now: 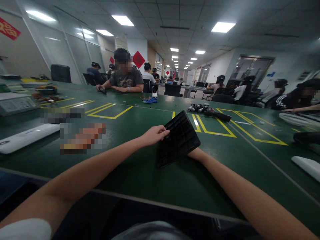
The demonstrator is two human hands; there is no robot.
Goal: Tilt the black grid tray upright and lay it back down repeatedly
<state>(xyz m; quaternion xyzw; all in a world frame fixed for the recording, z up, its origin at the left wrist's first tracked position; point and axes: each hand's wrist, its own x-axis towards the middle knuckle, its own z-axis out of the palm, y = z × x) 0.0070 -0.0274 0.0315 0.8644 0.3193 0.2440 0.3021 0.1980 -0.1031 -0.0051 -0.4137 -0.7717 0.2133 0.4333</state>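
Observation:
A flat black rectangular panel (181, 135), its face divided into a grid by ribs, is tilted up above the green table in front of me. My left hand (156, 135) is closed, with thumb and fingertips pinched at the panel's left edge. Whether a small part is also between those fingertips, I cannot make out. From behind the lower right corner, my right hand (195, 154) holds the panel; its fingers are hidden by it.
Yellow tape outlines (217, 133) mark the green table (140, 176). Beyond the panel lies a heap of dark cables (200, 107) near a black cylindrical object (218, 115). A long white object (30, 136) rests at left. Across the table sits a person (126, 78).

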